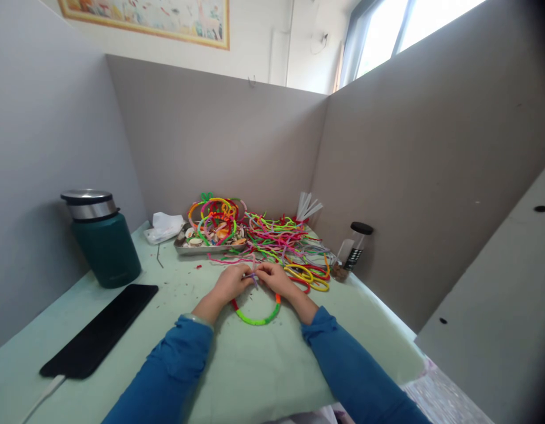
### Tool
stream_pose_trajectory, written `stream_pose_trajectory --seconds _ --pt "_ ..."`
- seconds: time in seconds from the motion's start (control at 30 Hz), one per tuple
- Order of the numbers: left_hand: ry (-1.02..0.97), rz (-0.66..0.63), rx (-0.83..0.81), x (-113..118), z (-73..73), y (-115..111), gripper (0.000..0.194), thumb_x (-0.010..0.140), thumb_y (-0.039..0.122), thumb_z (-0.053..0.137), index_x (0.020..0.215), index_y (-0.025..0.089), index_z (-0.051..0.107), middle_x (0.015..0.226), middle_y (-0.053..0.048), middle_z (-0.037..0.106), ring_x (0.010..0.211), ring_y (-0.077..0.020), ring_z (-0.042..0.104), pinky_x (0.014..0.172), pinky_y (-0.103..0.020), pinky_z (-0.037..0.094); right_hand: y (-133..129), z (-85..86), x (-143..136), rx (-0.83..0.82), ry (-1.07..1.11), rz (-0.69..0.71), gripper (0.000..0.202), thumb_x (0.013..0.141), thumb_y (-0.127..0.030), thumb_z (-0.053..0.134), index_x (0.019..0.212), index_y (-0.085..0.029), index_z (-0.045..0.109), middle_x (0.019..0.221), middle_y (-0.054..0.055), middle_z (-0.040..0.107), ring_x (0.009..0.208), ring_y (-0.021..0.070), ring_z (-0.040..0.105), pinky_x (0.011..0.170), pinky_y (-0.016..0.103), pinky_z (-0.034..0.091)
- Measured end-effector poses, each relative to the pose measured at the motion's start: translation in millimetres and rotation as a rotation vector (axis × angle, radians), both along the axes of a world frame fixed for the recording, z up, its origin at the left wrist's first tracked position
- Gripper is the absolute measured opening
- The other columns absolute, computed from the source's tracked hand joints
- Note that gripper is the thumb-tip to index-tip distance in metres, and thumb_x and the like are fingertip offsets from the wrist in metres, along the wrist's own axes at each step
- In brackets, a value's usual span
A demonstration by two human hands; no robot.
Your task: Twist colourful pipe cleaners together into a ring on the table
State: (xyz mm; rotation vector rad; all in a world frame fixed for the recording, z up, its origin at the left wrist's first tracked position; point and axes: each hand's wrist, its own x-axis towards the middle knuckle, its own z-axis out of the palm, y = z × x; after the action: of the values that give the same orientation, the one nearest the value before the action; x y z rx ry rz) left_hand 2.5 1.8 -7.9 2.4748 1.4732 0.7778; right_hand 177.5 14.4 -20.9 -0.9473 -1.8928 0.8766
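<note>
Close together at the middle of the table, my left hand [232, 282] and my right hand [275, 279] pinch a thin purple pipe cleaner [255, 281] between their fingertips. Below them a ring wrapped in green, red and orange [257, 322] curves toward me, its upper part hidden by my hands. Just behind my hands lies a heap of colourful pipe cleaners [276, 235]. Left of the heap, a metal tray [197, 251] holds shells and several coloured rings.
A dark green bottle [107, 250] and a black phone [100, 333] with a white cable are at the left. White tissue [166, 225] lies behind. Yellow loops [301, 272], a clear black-lidded jar [352, 253] and white strips [306, 207] are at the right. Grey partitions [219, 135] enclose the table.
</note>
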Motion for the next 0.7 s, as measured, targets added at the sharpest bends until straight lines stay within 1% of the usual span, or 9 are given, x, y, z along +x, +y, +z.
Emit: stream_pose_trajectory --seconds 0.17,0.33,0.5,0.6,0.7 --pt "0.011 -0.003 -0.009 0.1 1.8 -1.9 0.014 0.079 0.028 0.054 0.083 0.020 0.065 0.077 -0.002 0.064 0.070 -0.0146 0.055 0.064 -0.023 0.037 -1.2 1.9 -0.2 -0.002 -0.006 0.001 0.018 0.078 -0.027 0.052 0.066 -0.016 0.059 0.059 -0.002 0.052 0.055 0.0102 0.043 0.052 0.021 0.033" --pt "0.052 -0.017 0.045 0.6 0.9 -2.9 0.016 0.082 0.027 0.050 0.083 0.020 0.064 0.078 -0.003 0.064 0.070 -0.0155 0.055 0.062 -0.024 0.036 -2.2 3.0 -0.7 0.008 -0.004 -0.020 0.016 0.078 -0.025 0.051 0.066 -0.016 0.059 0.059 -0.002 0.051 0.055 0.0104 0.043 0.052 0.022 0.033" --pt "0.059 -0.018 0.065 1.9 0.6 -3.4 0.024 0.086 0.029 0.043 0.082 0.020 0.064 0.076 -0.004 0.064 0.070 -0.0161 0.055 0.062 -0.025 0.034 -2.2 3.3 -1.1 -0.006 -0.015 -0.031 0.016 0.078 -0.025 0.051 0.067 -0.016 0.060 0.057 -0.002 0.051 0.055 0.0109 0.044 0.053 0.022 0.034" --pt "0.017 -0.004 0.033 2.5 0.2 -2.1 0.025 0.085 0.030 0.044 0.077 0.019 0.064 0.072 -0.003 0.064 0.066 -0.0151 0.054 0.060 -0.024 0.033 -1.5 2.1 -0.7 0.001 -0.018 -0.028 0.018 0.079 -0.027 0.052 0.068 -0.016 0.060 0.057 -0.002 0.052 0.056 0.0112 0.044 0.054 0.022 0.035" --pt "-0.049 0.016 -0.007 3.1 0.5 -0.5 0.026 0.083 0.031 0.045 0.067 0.018 0.062 0.063 -0.001 0.060 0.060 -0.0136 0.050 0.055 -0.024 0.030 -0.5 0.1 0.0 0.010 -0.021 -0.027 0.018 0.079 -0.028 0.052 0.068 -0.016 0.061 0.058 -0.002 0.052 0.057 0.0115 0.045 0.055 0.022 0.035"
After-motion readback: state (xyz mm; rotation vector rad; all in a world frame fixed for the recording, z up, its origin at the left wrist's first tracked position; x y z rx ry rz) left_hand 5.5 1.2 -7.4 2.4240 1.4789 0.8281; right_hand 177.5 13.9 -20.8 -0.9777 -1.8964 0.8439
